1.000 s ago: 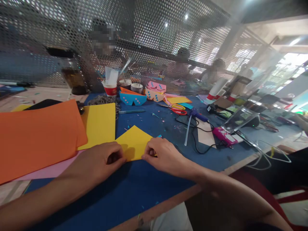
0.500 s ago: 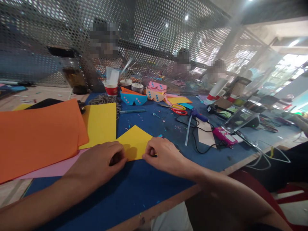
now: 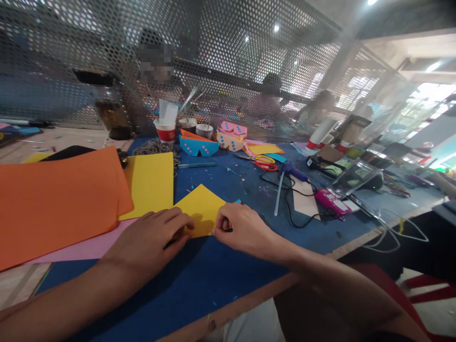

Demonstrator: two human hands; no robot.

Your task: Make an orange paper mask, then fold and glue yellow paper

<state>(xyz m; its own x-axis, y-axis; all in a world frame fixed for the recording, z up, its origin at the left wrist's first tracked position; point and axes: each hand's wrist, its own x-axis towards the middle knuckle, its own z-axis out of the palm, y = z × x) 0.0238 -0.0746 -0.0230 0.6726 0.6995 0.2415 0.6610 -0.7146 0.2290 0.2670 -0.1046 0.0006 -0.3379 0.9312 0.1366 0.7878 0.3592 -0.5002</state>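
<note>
A yellow sheet of paper [image 3: 201,209], its top corner pointing away from me, lies on the blue table mat between my hands. My left hand [image 3: 155,237] is closed at its lower left edge, thumb and fingertips together on the paper. At the lower right edge my right hand [image 3: 245,229] is curled with thumb and index finger pinching the paper. The fingers cover both side corners of the sheet. Left of my left hand lie orange paper [image 3: 60,204], larger yellow paper [image 3: 151,185] and a pink sheet [image 3: 83,247].
Scissors [image 3: 264,164], a pen [image 3: 197,165] and blue paper glasses [image 3: 198,146] lie farther back. On the right are a glue gun [image 3: 295,171], its cord and a pink box [image 3: 333,203]. Paper cups [image 3: 166,130] stand before a perforated metal screen [image 3: 221,61]; people sit beyond it.
My left hand's fingers have shifted slightly right and stretched a little farther over the paper's edge. My right hand stays almost where it was.
</note>
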